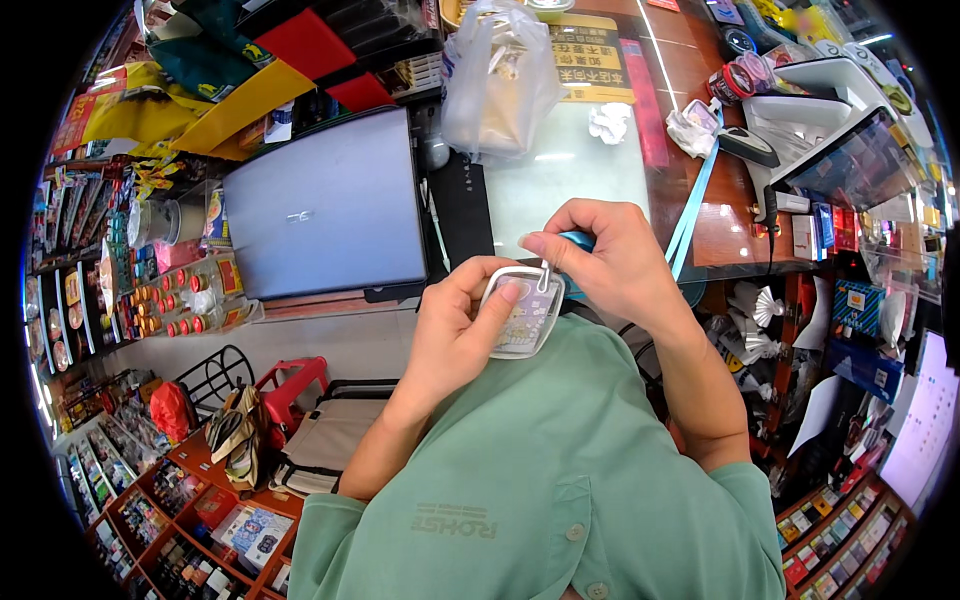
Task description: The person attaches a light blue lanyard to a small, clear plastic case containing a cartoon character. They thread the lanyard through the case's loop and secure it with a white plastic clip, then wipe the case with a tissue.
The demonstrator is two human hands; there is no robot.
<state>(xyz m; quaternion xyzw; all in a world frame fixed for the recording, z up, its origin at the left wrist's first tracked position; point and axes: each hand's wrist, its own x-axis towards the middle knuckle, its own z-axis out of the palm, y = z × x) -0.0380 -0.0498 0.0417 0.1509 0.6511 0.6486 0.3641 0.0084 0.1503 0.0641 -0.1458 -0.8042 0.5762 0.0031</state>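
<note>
My left hand [450,325] is closed on a small see-through pouch [525,325] with a white rim and a pale purple and yellow print, the thumb lying across its front. A short white loop [543,279] stands at the pouch's upper right corner. Thumb and fingers of my right hand [615,260] pinch together at the top of that loop. Something shiny and blue [579,240] shows between the right fingers; its kind is partly hidden. Both hands are close together in front of my chest, by the counter's near edge.
A closed laptop [325,210] lies on the counter's left, beside a plastic bag [500,85] holding a brown item. Crumpled tissue [609,123], a light-blue strap [697,205] and a screen device [850,160] are to the right. Stocked shelves and a red stool [295,395] surround me.
</note>
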